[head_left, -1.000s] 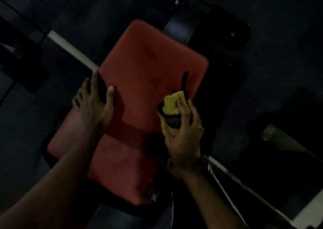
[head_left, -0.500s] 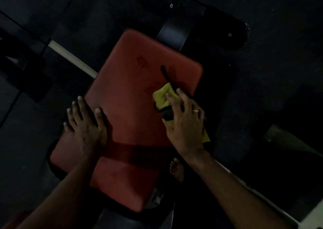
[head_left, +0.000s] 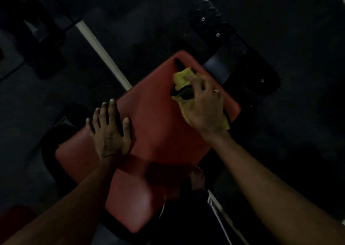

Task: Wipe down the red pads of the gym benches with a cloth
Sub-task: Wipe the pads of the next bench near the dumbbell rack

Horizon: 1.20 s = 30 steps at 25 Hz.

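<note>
A red bench pad [head_left: 156, 125] fills the middle of the head view, tilted with its far corner up and to the right. My right hand [head_left: 205, 104] grips a bunched yellow cloth [head_left: 182, 78] with a dark part in it and presses it on the pad's far right area. My left hand [head_left: 109, 130] lies flat with spread fingers on the pad's left edge, over the seam with the lower red seat pad [head_left: 128, 198]. Most of the cloth is hidden under my right hand.
The black bench frame and foot [head_left: 240, 57] stick out beyond the pad's far end. A pale line [head_left: 100, 48] runs across the dark floor at left. Dark equipment [head_left: 39, 44] stands at upper left. My bare foot [head_left: 197, 177] is beside the seat.
My right hand has slid the cloth along the pad toward its far end. My left hand has stayed on the pad's left edge.
</note>
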### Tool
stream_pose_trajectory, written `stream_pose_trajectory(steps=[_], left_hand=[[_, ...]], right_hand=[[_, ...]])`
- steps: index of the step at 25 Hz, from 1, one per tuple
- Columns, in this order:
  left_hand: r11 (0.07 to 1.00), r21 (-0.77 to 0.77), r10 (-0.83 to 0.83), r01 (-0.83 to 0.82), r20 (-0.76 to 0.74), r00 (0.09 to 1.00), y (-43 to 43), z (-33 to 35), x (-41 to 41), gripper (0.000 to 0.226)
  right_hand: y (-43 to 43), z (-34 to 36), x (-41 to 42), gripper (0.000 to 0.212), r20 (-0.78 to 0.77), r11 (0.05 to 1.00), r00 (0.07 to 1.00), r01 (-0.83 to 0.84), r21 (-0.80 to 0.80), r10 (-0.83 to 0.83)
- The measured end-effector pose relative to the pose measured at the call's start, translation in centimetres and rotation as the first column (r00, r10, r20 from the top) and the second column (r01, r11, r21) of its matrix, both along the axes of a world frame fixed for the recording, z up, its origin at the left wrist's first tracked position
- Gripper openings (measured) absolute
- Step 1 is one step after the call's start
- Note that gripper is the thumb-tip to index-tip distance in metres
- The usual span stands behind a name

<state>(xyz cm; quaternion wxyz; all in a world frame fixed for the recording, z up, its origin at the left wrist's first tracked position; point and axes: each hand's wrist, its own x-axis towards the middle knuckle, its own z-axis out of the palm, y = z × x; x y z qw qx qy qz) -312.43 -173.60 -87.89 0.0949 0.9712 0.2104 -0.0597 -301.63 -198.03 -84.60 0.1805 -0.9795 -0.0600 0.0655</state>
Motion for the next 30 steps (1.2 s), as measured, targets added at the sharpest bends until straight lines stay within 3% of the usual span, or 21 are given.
stream_pose_trajectory(steps=[2, 3, 5, 7, 8, 11, 12, 14, 16, 18, 21, 24, 25, 28, 30], left_hand=[[1.000, 0.005, -0.012, 0.012, -0.016, 1.000, -0.3, 0.1, 0.2, 0.069], [1.000, -0.009, -0.018, 0.018, -0.025, 1.000, 0.0, 0.3, 0.4, 0.069], [0.999, -0.048, -0.020, 0.018, -0.024, 1.000, 0.4, 0.2, 0.4, 0.069], [0.998, -0.058, -0.025, 0.024, -0.011, 1.000, 0.3, 0.5, 0.2, 0.070], [0.998, -0.067, -0.021, 0.020, -0.023, 1.000, 0.2, 0.5, 0.4, 0.070], [0.995, -0.096, -0.009, 0.004, -0.051, 0.999, 0.5, 0.6, 0.6, 0.070], [0.995, -0.099, -0.011, 0.006, -0.046, 0.999, 0.5, 0.6, 0.6, 0.070], [0.995, -0.103, -0.011, 0.009, -0.018, 1.000, 0.5, 0.5, 0.6, 0.069], [0.993, -0.114, -0.015, 0.015, 0.006, 1.000, 0.6, 0.5, 0.5, 0.068], [0.992, -0.121, -0.024, 0.024, -0.002, 1.000, 0.6, 0.4, 0.4, 0.068], [0.991, -0.133, -0.025, 0.023, -0.012, 1.000, 0.7, 0.3, 0.3, 0.069], [0.989, -0.146, -0.029, 0.026, -0.021, 0.999, 0.7, 0.3, 0.5, 0.069], [0.989, -0.146, -0.024, 0.019, -0.032, 0.999, 0.7, 0.3, 0.4, 0.069], [0.991, -0.134, -0.025, 0.017, -0.057, 0.998, 0.4, 0.6, 0.4, 0.070], [0.991, -0.136, -0.018, 0.010, -0.058, 0.998, 0.5, 0.7, 0.6, 0.069]], right_hand=[[1.5, 0.3, 1.3, 0.067, -0.021, 0.980, 0.979, 0.201, -0.003, -0.201], [3.2, 0.7, 1.0, 0.066, -0.009, 0.979, 0.979, 0.204, -0.027, -0.204], [6.0, 1.0, -0.9, 0.065, -0.017, 0.999, 1.000, -0.022, -0.028, 0.021], [6.1, 0.8, -0.1, 0.065, -0.019, 0.960, 0.961, -0.275, -0.057, 0.275], [6.0, 0.7, 1.7, 0.064, -0.027, 0.966, 0.967, -0.255, -0.046, 0.254], [8.9, 1.2, 5.4, 0.062, -0.069, 0.986, 0.985, 0.151, -0.076, -0.156], [10.4, 1.7, 5.4, 0.061, -0.063, 0.983, 0.984, 0.159, -0.092, -0.165], [13.2, 2.5, 3.9, 0.059, -0.058, 0.982, 0.988, -0.151, -0.110, 0.145], [13.5, 3.6, 3.0, 0.057, -0.123, 0.899, 0.896, -0.435, -0.042, 0.427], [10.6, 4.5, 4.8, 0.048, -0.228, 0.927, 0.901, -0.375, 0.020, 0.370], [5.9, 3.5, 8.1, 0.056, -0.042, 0.999, 0.998, -0.039, -0.003, 0.039], [6.6, 2.4, 6.1, 0.065, -0.062, 0.982, 0.981, 0.186, -0.017, -0.186], [7.4, 2.3, 4.4, 0.066, -0.069, 0.989, 0.987, 0.144, -0.045, -0.147], [4.7, 2.9, 4.6, 0.068, -0.157, 0.982, 0.972, -0.182, -0.047, 0.173], [2.4, 2.7, 6.3, 0.067, -0.148, 0.997, 0.987, -0.065, -0.046, 0.057]])
